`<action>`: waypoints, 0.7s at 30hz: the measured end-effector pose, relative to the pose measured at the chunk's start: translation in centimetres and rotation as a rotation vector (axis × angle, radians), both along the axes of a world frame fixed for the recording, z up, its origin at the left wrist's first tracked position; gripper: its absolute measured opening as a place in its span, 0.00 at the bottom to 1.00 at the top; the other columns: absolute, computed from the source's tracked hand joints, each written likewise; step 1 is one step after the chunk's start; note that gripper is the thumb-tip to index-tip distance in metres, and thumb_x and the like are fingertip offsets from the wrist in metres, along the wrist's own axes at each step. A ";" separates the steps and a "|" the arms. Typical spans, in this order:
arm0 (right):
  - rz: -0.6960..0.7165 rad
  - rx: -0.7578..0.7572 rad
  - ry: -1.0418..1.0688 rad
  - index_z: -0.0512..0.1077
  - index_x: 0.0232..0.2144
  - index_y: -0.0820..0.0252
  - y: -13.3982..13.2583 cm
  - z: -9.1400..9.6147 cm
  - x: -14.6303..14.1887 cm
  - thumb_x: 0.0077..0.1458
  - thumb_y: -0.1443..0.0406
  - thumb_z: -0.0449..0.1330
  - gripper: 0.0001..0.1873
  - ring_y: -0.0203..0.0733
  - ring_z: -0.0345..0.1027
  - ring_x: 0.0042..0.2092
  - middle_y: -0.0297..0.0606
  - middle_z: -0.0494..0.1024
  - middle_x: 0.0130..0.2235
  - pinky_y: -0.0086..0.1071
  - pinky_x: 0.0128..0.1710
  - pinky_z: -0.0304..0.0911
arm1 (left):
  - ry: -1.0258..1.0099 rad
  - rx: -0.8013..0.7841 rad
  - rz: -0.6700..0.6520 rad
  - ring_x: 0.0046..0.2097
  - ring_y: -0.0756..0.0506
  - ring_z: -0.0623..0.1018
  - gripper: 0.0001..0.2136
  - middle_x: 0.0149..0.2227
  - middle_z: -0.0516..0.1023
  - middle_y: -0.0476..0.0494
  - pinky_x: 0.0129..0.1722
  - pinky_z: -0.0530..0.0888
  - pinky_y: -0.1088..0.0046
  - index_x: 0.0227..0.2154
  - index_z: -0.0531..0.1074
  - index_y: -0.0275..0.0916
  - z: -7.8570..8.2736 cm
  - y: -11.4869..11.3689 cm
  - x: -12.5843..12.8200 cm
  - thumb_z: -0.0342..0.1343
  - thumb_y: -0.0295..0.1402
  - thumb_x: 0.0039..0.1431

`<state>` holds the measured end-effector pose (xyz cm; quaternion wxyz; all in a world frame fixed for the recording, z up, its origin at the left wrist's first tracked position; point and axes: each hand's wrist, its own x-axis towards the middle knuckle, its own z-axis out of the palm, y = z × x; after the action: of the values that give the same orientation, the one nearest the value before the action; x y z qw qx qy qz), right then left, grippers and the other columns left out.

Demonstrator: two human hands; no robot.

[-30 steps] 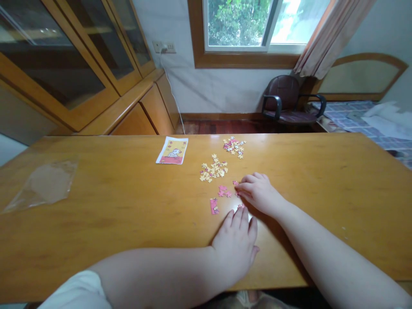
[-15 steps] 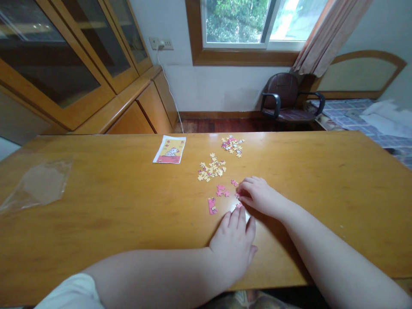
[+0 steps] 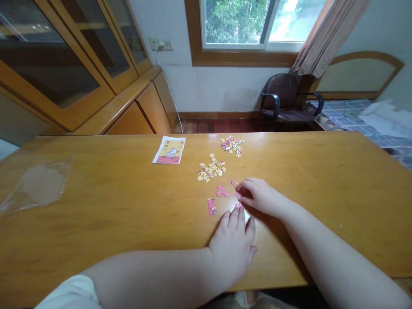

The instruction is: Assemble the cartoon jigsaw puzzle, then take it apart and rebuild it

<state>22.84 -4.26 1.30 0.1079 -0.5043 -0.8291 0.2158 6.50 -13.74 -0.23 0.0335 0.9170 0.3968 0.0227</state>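
My left hand [image 3: 232, 240] lies flat on the table, fingers stretched out, its fingertips beside a pink puzzle piece [image 3: 237, 205]. Just beyond it, my right hand [image 3: 254, 194] is curled, with thumb and forefinger at a small pink puzzle piece [image 3: 238, 196] that they partly hide. Left of the hands is a joined pink strip of puzzle pieces [image 3: 211, 206]. Loose pink pieces [image 3: 221, 191] lie above that strip, and another pink piece [image 3: 233, 183] sits near the right forefinger.
A heap of yellow puzzle pieces [image 3: 210, 168] and a mixed heap [image 3: 231, 146] lie farther back on the wooden table [image 3: 128, 206]. A picture card [image 3: 169, 150] rests left of them. At the far left is a clear plastic bag [image 3: 40, 184]. An armchair [image 3: 285, 98] stands beyond.
My right thumb and forefinger have shifted slightly, so more of the pink piece at their tips shows. My left hand has stayed in place.
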 end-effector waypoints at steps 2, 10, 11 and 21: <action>0.015 -0.004 0.015 0.73 0.34 0.59 -0.1 0.0 0.0 0.53 0.66 0.59 0.05 0.39 0.67 0.35 0.38 0.74 0.33 0.32 0.38 0.60 | 0.000 -0.001 0.006 0.60 0.34 0.63 0.27 0.59 0.63 0.27 0.55 0.60 0.55 0.57 0.63 0.34 0.0 0.0 0.0 0.46 0.47 0.61; -0.012 -0.055 -0.002 0.71 0.29 0.60 0.1 -0.1 0.0 0.50 0.68 0.61 0.02 0.38 0.65 0.33 0.38 0.74 0.31 0.30 0.35 0.60 | -0.002 -0.005 0.005 0.59 0.34 0.65 0.27 0.59 0.64 0.28 0.54 0.61 0.56 0.57 0.63 0.35 0.0 0.1 0.0 0.46 0.47 0.61; -0.012 -0.057 0.016 0.70 0.29 0.60 0.1 -0.1 0.0 0.49 0.68 0.62 0.03 0.38 0.66 0.34 0.37 0.74 0.31 0.30 0.35 0.60 | -0.004 -0.003 0.003 0.59 0.34 0.64 0.27 0.59 0.64 0.28 0.54 0.61 0.55 0.57 0.63 0.35 0.0 0.1 0.0 0.46 0.47 0.61; -0.102 -0.309 0.349 0.75 0.29 0.60 0.4 -0.2 0.0 0.52 0.65 0.59 0.05 0.38 0.72 0.35 0.37 0.80 0.33 0.31 0.39 0.64 | 0.007 0.004 0.011 0.60 0.34 0.63 0.27 0.59 0.64 0.28 0.55 0.60 0.55 0.58 0.62 0.35 -0.2 -0.1 0.1 0.45 0.47 0.62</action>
<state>22.84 -3.87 1.14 0.1815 -0.5112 -0.7285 0.4184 6.61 -13.85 -0.44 0.0299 0.9149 0.4021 0.0206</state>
